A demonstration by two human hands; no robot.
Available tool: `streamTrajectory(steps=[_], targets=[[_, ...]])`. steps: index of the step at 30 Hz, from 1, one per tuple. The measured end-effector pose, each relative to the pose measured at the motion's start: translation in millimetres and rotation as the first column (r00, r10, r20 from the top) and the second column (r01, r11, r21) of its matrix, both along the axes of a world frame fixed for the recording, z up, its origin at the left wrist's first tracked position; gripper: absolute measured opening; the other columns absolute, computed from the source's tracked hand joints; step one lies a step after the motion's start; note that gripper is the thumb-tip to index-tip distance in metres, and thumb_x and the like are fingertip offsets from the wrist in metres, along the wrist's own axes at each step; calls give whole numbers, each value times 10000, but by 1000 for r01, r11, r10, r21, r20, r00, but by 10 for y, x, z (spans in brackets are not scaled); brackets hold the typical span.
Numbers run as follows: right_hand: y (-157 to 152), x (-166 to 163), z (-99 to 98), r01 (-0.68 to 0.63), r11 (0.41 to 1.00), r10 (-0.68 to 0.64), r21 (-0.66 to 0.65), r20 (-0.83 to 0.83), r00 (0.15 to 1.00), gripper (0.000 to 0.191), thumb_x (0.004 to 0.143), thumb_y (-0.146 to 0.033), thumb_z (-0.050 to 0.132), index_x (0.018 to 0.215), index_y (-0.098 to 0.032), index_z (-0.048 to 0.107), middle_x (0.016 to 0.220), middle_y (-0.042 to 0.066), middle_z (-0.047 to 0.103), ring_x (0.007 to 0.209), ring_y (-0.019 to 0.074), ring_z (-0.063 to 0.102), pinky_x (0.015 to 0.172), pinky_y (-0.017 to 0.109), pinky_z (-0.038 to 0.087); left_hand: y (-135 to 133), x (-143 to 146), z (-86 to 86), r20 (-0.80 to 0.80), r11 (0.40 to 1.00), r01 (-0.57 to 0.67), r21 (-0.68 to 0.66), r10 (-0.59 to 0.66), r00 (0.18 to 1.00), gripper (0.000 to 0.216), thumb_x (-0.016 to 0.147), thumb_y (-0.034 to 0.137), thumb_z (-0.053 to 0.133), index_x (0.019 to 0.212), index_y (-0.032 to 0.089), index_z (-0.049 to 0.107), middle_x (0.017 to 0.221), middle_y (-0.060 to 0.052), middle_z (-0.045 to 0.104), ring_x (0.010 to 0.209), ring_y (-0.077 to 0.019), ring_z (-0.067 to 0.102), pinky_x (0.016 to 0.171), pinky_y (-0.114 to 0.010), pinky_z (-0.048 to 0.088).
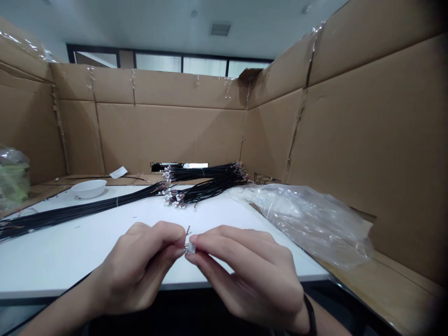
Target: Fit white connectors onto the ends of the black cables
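Observation:
A small white wire connector [191, 248] sits at the centre of the view, pinched between the thumb and forefinger of my right hand [245, 275]. My left hand [136, 266] closes on it from the other side, its fingertips touching the connector's left end. A thin dark wire tip [188, 229] sticks up just above it. Most of the wire is hidden by my fingers. Both hands hover over a white table [87, 247].
Bundles of black wires with white connector ends [206, 173] lie across the table's far side, and a long bundle [80, 212] runs off left. A white bowl [88, 188] stands far left, a clear plastic bag [301, 221] lies right, and cardboard walls [168, 135] surround the table.

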State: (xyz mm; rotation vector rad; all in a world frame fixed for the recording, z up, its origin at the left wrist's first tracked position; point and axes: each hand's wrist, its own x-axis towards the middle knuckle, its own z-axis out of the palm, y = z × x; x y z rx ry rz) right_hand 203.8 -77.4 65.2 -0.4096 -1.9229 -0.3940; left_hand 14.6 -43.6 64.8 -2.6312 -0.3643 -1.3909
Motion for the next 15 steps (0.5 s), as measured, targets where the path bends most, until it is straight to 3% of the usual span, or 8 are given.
streamTrajectory(steps=[7,15], targets=[[7,0,-3,-20,999,19,-28,-9,1000,96,849,-63,654,929,-116,659,751,54,725,615,124,674,549,197,546,14,3,-3,-6,1000,-8,22,8,1000,193,893,27,443,937,206,500,607,58,580,452,-88,469,448,-216,354],[-1,5,21,-38,997,36,-62,-39,999,58,876,-120,655,933,-131,661,754,53,731,628,128,681,577,205,565,7,6,-5,48,997,54,-51,-51,998,136,904,73,467,890,207,489,573,57,518,422,-77,401,406,-186,330]])
